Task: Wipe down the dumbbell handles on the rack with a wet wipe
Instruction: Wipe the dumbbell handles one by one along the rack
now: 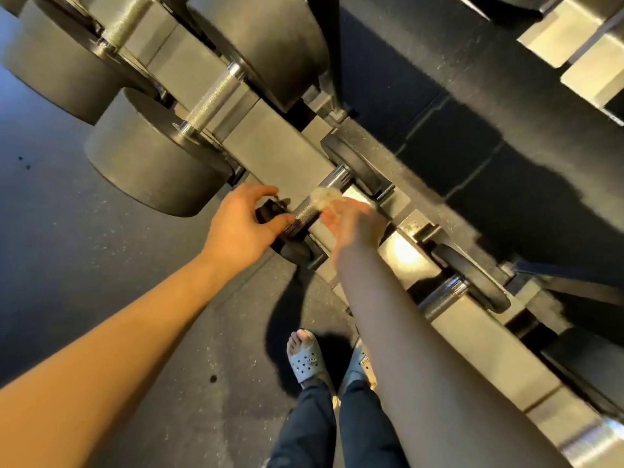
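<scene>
A small dumbbell lies on the rack (280, 153) in the middle of the view, its knurled metal handle (309, 211) running diagonally. My left hand (241, 221) grips the near black end weight (270, 214) of that dumbbell, thumb close to the handle. My right hand (351, 221) is blurred with motion and holds a crumpled wet wipe (320, 197) against the handle's upper part. The far end weight (354, 163) sits behind the wipe.
Larger dumbbells (152, 157) with steel handles (212, 99) fill the rack up and left; another small dumbbell (472, 282) lies to the right. A second rack tier (580, 45) is at the top right. My sandalled feet (307, 359) stand on dark rubber floor (84, 248).
</scene>
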Demonstrator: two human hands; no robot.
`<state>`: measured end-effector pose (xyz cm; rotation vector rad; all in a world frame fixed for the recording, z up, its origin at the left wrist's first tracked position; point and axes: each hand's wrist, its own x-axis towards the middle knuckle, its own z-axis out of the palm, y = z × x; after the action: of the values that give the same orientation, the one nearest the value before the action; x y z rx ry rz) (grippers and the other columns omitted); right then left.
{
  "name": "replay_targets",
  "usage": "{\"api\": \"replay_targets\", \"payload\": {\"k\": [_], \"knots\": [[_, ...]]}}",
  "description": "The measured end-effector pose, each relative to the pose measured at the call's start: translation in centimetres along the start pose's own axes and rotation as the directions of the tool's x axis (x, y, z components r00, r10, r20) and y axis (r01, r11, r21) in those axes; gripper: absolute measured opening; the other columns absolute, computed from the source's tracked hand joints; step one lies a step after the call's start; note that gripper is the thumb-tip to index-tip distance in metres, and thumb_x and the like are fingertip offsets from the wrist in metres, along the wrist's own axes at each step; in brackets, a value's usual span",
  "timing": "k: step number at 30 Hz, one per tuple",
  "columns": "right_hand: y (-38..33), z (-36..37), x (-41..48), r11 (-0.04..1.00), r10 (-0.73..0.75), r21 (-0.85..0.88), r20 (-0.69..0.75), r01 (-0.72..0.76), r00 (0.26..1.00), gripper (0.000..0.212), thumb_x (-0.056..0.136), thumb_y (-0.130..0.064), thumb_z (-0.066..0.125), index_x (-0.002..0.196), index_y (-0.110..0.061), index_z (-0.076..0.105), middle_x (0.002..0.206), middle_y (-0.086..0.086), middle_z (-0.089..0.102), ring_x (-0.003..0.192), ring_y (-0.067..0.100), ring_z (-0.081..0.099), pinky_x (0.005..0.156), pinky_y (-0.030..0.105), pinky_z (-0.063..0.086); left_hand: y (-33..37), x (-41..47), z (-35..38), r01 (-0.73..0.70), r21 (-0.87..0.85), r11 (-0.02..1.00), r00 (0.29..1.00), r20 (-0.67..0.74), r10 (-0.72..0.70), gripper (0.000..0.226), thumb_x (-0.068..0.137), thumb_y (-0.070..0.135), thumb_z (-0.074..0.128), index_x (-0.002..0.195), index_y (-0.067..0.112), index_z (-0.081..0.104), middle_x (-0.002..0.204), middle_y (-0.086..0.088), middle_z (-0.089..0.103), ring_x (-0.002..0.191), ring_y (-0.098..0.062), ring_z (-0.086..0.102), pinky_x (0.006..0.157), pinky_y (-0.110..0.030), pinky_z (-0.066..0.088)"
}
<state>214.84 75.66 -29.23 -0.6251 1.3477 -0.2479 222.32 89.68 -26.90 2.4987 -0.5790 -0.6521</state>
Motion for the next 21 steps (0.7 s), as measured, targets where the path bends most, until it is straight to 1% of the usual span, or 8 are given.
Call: {"api": "replay_targets", "payload": {"k": [3, 7, 10, 13, 16, 18, 19, 21], "knots": [[-0.5, 0.4, 1.4, 0.995, -0.085, 0.044, -0.177, 0.094, 0.980, 0.016, 0.093, 0.008, 0.056, 0.092, -0.003, 0.067, 0.095, 0.016, 0.070, 0.092, 0.032, 0.073, 0.069, 0.030, 0.063, -0.8, -0.8, 1.1, -0.021, 0.119, 0.993, 0.993, 0.118, 0.007, 0.084, 0.079, 0.059, 0.078, 0.143, 0.011, 0.057, 0.143, -0.006, 0.056, 0.126, -0.023, 0.054, 0.102, -0.039, 0.047], [1.9, 1.1, 0.1, 0.972, -0.195, -0.138, -0.023, 0.190, 0.981, 0.025, 0.103, -0.012, 0.051, 0.088, -0.003, 0.069, 0.085, 0.016, 0.070, 0.081, 0.028, 0.071, 0.081, 0.039, 0.060, -1.6, -0.9, 1.9, 0.015, 0.139, 0.990, 0.987, 0.157, -0.037, 0.114, 0.064, 0.080, 0.077, 0.150, 0.011, 0.045, 0.147, -0.008, 0.050, 0.134, -0.028, 0.049, 0.111, -0.049, 0.045], [4.1, 0.7, 0.4, 0.921, -0.315, -0.219, 0.071, 0.323, 0.946, 0.023, 0.104, -0.019, 0.056, 0.085, -0.018, 0.070, 0.077, -0.007, 0.068, 0.072, 0.000, 0.063, 0.067, 0.017, 0.051, -1.9, -1.2, 2.6, -0.024, 0.228, 0.973, 0.982, 0.186, -0.019, 0.134, 0.058, 0.073, 0.085, 0.158, 0.008, 0.023, 0.159, -0.012, 0.032, 0.146, -0.031, 0.033, 0.120, -0.050, 0.034], [5.2, -0.2, 1.5, 0.831, -0.380, -0.397, 0.107, 0.390, 0.919, 0.035, 0.102, -0.015, 0.059, 0.067, -0.019, 0.060, 0.064, -0.008, 0.059, 0.059, 0.002, 0.051, 0.060, 0.014, 0.041, -1.9, -1.2, 3.0, -0.020, 0.228, 0.974, 0.986, 0.166, -0.019, 0.132, 0.061, 0.062, 0.090, 0.160, 0.009, 0.020, 0.161, -0.012, 0.027, 0.147, -0.032, 0.030, 0.121, -0.050, 0.032], [6.0, -0.9, 1.5, 0.643, -0.281, -0.657, 0.277, 0.394, 0.919, 0.040, 0.098, -0.017, 0.062, 0.058, -0.020, 0.057, 0.068, 0.000, 0.060, 0.063, 0.008, 0.055, 0.060, 0.023, 0.045, -1.5, -1.1, 2.9, 0.002, 0.264, 0.965, 0.983, 0.177, -0.051, 0.133, 0.062, 0.063, 0.088, 0.160, 0.014, 0.014, 0.159, -0.012, 0.028, 0.142, -0.032, 0.036, 0.117, -0.051, 0.037], [5.9, -0.9, 1.4, 0.516, -0.151, -0.770, 0.349, 0.375, 0.925, 0.030, 0.095, -0.015, 0.063, 0.065, -0.016, 0.066, 0.079, 0.007, 0.067, 0.072, 0.017, 0.062, 0.063, 0.032, 0.052, -0.9, -1.1, 2.8, 0.057, 0.305, 0.950, 0.972, 0.199, -0.123, 0.135, 0.065, 0.061, 0.087, 0.162, 0.018, 0.003, 0.160, -0.013, 0.023, 0.145, -0.034, 0.034, 0.119, -0.053, 0.033], [5.4, -0.8, 1.5, 0.512, -0.092, -0.786, 0.352, 0.347, 0.932, 0.023, 0.095, -0.016, 0.063, 0.074, -0.012, 0.071, 0.083, 0.009, 0.070, 0.076, 0.020, 0.065, 0.066, 0.035, 0.056, -0.6, -1.1, 2.9, 0.075, 0.338, 0.938, 0.965, 0.211, -0.154, 0.136, 0.066, 0.061, 0.086, 0.162, 0.018, -0.002, 0.162, -0.013, 0.021, 0.148, -0.033, 0.031, 0.121, -0.052, 0.030], [4.1, -0.3, 2.3, 0.643, 0.037, -0.741, 0.286, 0.196, 0.958, 0.021, 0.097, -0.020, 0.064, 0.083, -0.007, 0.072, 0.082, 0.009, 0.070, 0.074, 0.018, 0.067, 0.064, 0.027, 0.058, 0.1, -1.0, 2.7, 0.101, 0.383, 0.918, 0.952, 0.229, -0.201, 0.139, 0.067, 0.062, 0.086, 0.162, 0.017, -0.005, 0.162, -0.011, 0.021, 0.149, -0.032, 0.028, 0.121, -0.050, 0.026]]}}
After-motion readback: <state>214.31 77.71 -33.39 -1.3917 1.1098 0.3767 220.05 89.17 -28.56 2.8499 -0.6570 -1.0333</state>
